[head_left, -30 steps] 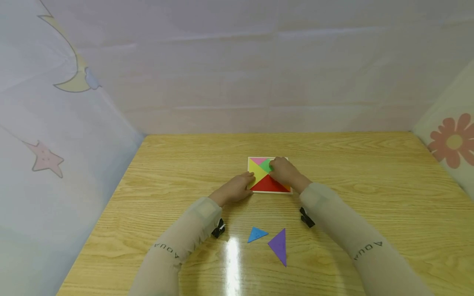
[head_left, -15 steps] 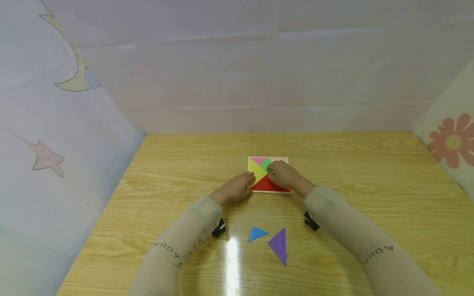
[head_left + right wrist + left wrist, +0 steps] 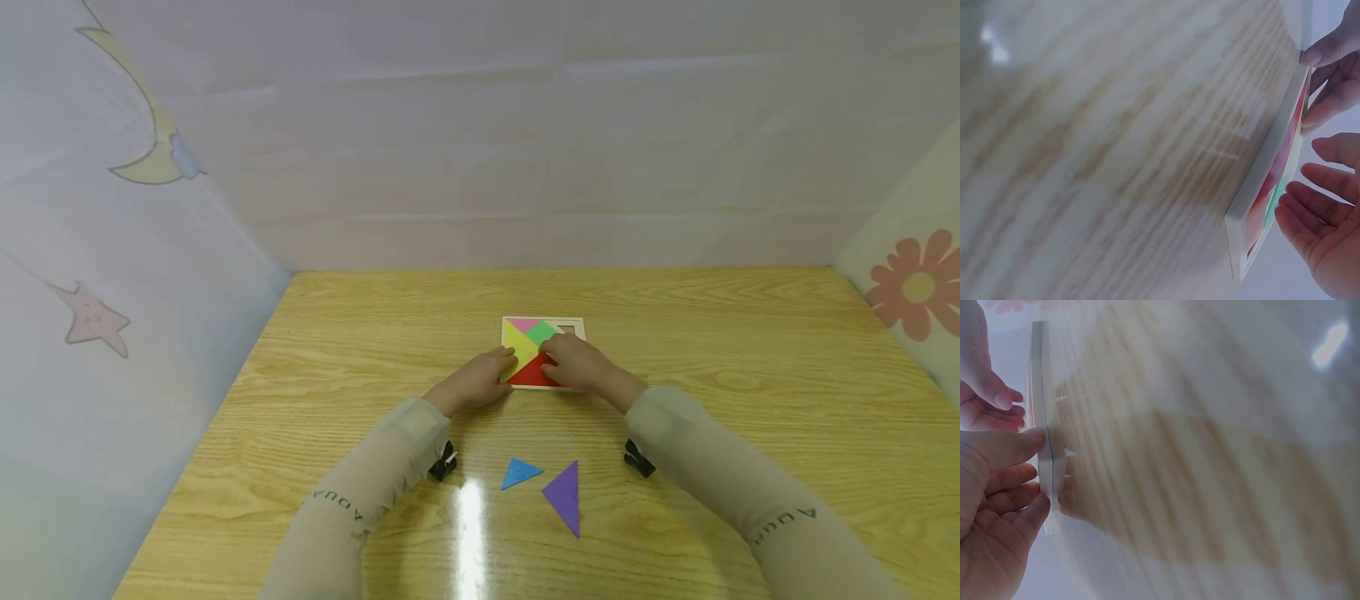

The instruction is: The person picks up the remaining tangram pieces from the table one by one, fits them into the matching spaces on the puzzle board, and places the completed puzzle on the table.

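Note:
A tangram tray (image 3: 537, 387) lies flat on the table, with pink (image 3: 521, 325), green (image 3: 543, 332), yellow (image 3: 519, 342) and red (image 3: 531, 372) pieces in it. At its near left corner, my left hand (image 3: 480, 381) grips the edge between thumb and fingers, as the left wrist view also shows. Over the tray's right half is my right hand (image 3: 579, 362), fingers loosely bent and nothing seen held in them; whether the fingertips touch the pieces is unclear. That hand hides part of the right side. A bare recess shows at the tray's upper right.
Closer to me on the wooden table (image 3: 337, 333) lie a small blue triangle (image 3: 520, 473) and a larger purple triangle (image 3: 566, 500). Black wrist-worn devices (image 3: 444, 462) sit under both cuffs. Pale printed sheets (image 3: 487, 167) stand around the back and sides.
My right hand has slid down and slightly right from the green piece, uncovering the tray's upper right corner and its recess. The left hand has kept its place.

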### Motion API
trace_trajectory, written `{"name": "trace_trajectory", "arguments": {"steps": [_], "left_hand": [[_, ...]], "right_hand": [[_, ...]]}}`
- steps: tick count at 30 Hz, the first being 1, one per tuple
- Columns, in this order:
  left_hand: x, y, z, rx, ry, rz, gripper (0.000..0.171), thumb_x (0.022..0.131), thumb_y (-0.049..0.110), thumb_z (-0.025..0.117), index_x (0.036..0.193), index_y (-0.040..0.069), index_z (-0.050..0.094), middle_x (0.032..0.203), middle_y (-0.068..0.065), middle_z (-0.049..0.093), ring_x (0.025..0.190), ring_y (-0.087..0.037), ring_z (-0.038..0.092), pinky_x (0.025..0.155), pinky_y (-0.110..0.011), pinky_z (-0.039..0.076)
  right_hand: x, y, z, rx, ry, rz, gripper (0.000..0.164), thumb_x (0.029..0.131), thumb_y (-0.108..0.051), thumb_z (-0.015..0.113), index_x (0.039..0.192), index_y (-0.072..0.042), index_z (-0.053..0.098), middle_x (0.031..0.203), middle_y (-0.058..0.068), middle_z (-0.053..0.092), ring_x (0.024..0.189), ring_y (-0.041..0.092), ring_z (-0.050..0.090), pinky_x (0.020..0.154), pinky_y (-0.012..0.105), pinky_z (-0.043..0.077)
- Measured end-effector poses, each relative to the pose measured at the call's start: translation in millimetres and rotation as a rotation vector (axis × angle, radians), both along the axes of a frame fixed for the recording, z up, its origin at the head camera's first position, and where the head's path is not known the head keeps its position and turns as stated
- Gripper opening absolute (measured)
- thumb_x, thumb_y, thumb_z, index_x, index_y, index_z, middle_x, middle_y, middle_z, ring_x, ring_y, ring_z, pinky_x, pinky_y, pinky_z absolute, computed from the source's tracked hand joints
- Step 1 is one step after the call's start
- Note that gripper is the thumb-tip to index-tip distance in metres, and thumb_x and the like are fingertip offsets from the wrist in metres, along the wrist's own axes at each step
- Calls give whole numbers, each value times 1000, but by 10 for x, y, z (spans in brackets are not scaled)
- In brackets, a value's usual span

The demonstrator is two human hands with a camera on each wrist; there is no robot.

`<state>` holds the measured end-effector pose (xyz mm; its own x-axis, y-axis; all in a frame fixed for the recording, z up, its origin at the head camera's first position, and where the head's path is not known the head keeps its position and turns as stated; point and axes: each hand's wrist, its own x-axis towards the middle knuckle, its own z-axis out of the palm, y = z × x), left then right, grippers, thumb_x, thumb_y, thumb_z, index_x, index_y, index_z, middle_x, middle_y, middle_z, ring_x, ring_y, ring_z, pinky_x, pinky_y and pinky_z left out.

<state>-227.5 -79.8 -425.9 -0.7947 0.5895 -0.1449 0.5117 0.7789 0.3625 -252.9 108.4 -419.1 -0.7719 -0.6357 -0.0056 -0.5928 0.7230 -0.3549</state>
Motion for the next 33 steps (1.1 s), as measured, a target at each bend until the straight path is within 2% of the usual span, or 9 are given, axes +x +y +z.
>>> {"name": "trace_trajectory", "arguments": {"steps": [8, 15, 19, 28, 33], "left_hand": [[-7, 1, -17, -1, -2, 2, 46, 85, 13, 53, 126, -3, 40, 134, -16, 31, 125, -25, 24, 102, -30, 21], [-5, 5, -13, -3, 4, -2, 43, 85, 13, 53, 125, -1, 42, 134, -16, 32, 124, -26, 25, 102, -31, 22], [-7, 3, 1, -7, 0, 2, 44, 85, 13, 54, 125, -1, 42, 134, -16, 32, 124, -26, 25, 102, -31, 22], [-1, 6, 4, 3, -9, 6, 45, 85, 13, 53, 125, -3, 41, 133, -16, 32, 124, -26, 25, 102, -31, 21], [-10, 4, -8, 4, -6, 0, 44, 85, 13, 53, 124, -3, 42, 133, -16, 33, 124, -26, 25, 102, -31, 21]], "right_hand": [[85, -3, 14, -38, -48, 0, 13, 79, -11, 57, 84, 0, 61, 76, 3, 55, 68, 16, 45, 62, 29, 41], [150, 1, 1, -35, -64, -21, 22, 80, -13, 58, 95, 2, 61, 84, 6, 56, 77, 18, 50, 71, 34, 45], [186, -6, 1, -39, -59, -13, 24, 79, -12, 58, 98, 2, 60, 85, 6, 56, 79, 18, 51, 71, 35, 44], [274, -34, -8, -82, -52, 42, 10, 76, -8, 57, 84, -5, 60, 77, 0, 54, 76, 16, 50, 68, 33, 43], [331, -68, 4, -85, -77, 48, 10, 75, -6, 55, 84, -4, 60, 80, 1, 56, 78, 18, 52, 71, 33, 44]]}}
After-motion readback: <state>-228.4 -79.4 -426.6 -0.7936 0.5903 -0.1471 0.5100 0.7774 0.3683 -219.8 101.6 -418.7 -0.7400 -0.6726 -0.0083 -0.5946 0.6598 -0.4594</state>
